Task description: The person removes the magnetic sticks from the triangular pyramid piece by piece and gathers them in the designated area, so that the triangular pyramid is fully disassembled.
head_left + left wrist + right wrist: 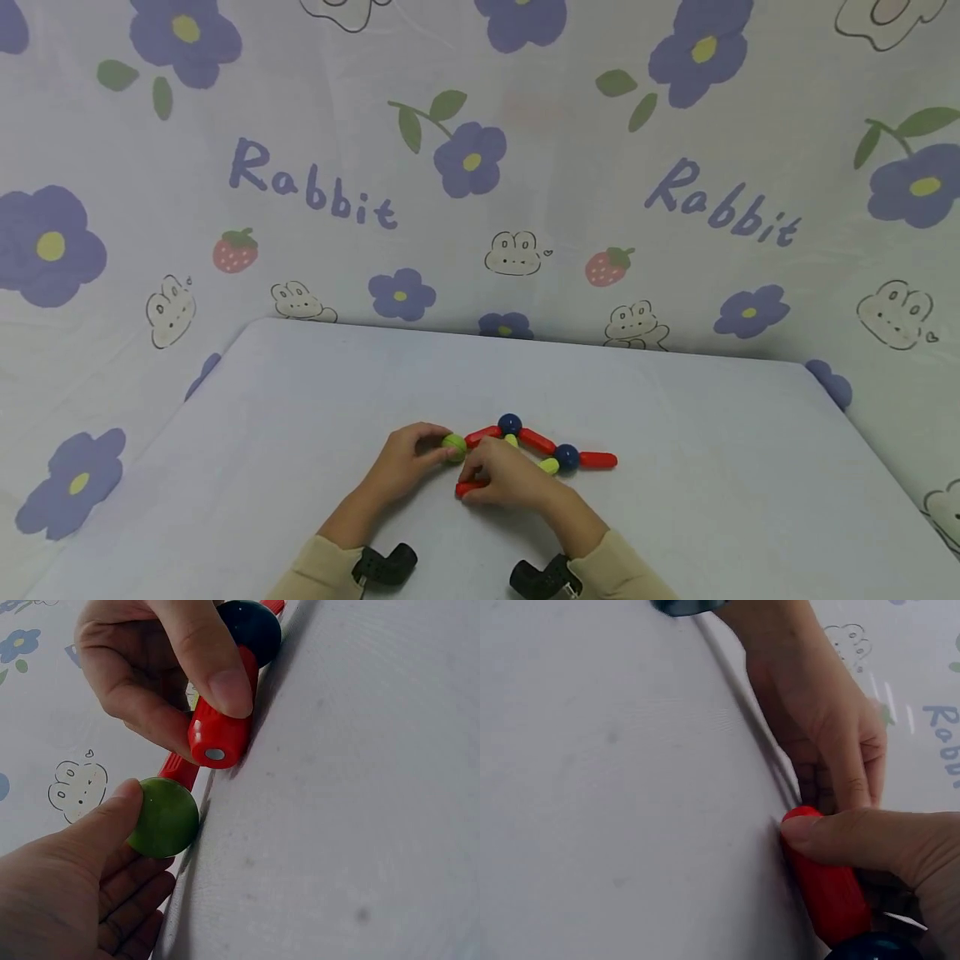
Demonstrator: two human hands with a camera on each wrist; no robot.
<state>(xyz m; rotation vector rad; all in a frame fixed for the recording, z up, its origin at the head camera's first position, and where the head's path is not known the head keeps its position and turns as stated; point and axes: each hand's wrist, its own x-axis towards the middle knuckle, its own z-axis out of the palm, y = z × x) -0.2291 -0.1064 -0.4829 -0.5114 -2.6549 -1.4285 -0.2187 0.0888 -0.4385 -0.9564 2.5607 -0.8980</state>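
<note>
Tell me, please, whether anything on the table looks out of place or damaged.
Nothing stands out: the left hand holds the green ball, the right hand a red rod, and no visible piece looks broken.

The short red rod [202, 742] is smooth, glossy plastic by its look, catching a white highlight near its tip, where a small round silvery disc [214, 754] looks like bare metal. The round green ball [163, 817] and the dark blue ball [251, 631] have a smooth, shiny, plastic-looking skin. Under them the white tabletop [225, 500] appears smooth and matt, the flower-printed white backdrop [337, 258] looks like lightly creased cloth, and the beige sleeves [318, 571] are soft, matt fabric.
</note>
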